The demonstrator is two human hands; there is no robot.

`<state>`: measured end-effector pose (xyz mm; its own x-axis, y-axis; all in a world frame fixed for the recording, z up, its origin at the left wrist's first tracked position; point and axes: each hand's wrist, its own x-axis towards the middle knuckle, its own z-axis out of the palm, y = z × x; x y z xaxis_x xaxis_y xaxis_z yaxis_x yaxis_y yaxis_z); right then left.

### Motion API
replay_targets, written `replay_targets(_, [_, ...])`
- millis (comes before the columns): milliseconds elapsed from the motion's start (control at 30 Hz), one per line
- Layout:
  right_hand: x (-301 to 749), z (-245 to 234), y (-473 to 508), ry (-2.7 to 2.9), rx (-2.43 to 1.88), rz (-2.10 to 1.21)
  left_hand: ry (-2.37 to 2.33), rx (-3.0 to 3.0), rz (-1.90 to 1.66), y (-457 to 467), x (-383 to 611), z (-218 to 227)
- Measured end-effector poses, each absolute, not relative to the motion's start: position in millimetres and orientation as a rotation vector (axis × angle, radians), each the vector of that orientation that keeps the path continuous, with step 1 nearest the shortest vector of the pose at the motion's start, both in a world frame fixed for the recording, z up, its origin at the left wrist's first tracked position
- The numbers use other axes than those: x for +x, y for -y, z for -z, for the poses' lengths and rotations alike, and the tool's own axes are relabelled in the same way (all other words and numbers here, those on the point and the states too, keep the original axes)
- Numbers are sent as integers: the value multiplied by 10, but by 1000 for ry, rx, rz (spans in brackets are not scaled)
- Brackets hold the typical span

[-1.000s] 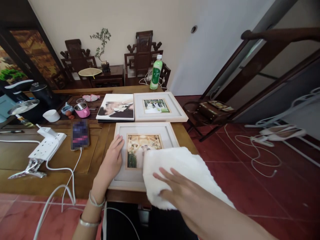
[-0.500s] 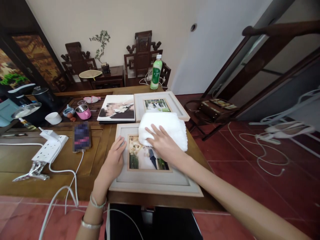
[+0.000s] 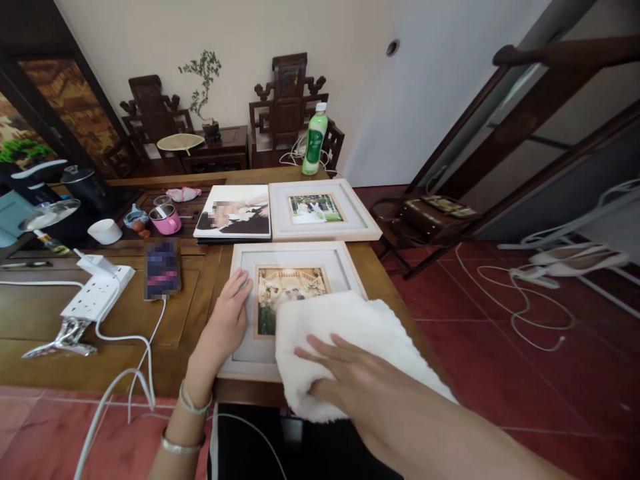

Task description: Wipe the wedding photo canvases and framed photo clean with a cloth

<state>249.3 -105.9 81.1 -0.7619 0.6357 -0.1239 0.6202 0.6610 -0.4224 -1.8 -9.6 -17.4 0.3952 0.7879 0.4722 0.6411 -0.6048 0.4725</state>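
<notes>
A picture frame (image 3: 295, 253) with a pale wooden border and a photo in its middle lies flat at the near edge of the table. My left hand (image 3: 231, 313) rests on its left border, fingers stretched out over the edge. A folded white towel (image 3: 345, 320) covers the frame's lower right part and hangs past its near edge. My right hand (image 3: 345, 373) holds the towel from above, fingers spread over the cloth and the thumb tucked into a fold. Beyond lie a second framed photo (image 3: 360, 207) and a flat photo panel (image 3: 233, 230).
Left on the wooden table (image 3: 200, 287) are a dark phone-like object (image 3: 163, 270) on a cable, a white power strip (image 3: 97, 293), a pink cup (image 3: 167, 220) and a white cup (image 3: 105, 231). A green bottle (image 3: 315, 140) stands at the back. A dark wooden chair (image 3: 430, 217) is at right.
My right hand has drawn the towel toward me and down to the right, uncovering the upper part of the frame. The towel looks more spread out. My left hand stays on the border.
</notes>
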Motion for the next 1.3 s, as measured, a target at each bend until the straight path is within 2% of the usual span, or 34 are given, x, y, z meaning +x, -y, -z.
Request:
replay_targets(100, [2376,-708,903,2798,-1116,-624,-1261,2438,-974,100,-25,161])
replay_targets(333, [2248,-384,133,2690,-1238,9,-1245,2398,-982,120,-26,159])
replay_targets(467, [2235,-395,-101,2713,-1226,208,-1247,2386,-999,140,-10,148])
replay_targets(567, [2183,-409,-34,2823,-1190,164,-1245,2380,-998,145,-6,142])
replay_targets(900, [2164,-758,777,3031,-973,-527,-1300,2383,-957,132,9,119])
replay_targets(1000, [2155,-809,896,2993,-904,-621,-1275,2380,-964,128,5,117])
replay_targets(1133, [2092,-643,795,2933,-1049,-532,-1288,2374,-964,122,-8,150])
replay_targets(1300, [2086,-429,249,2753,-1238,-1,-1260,2365,-995,147,7,139])
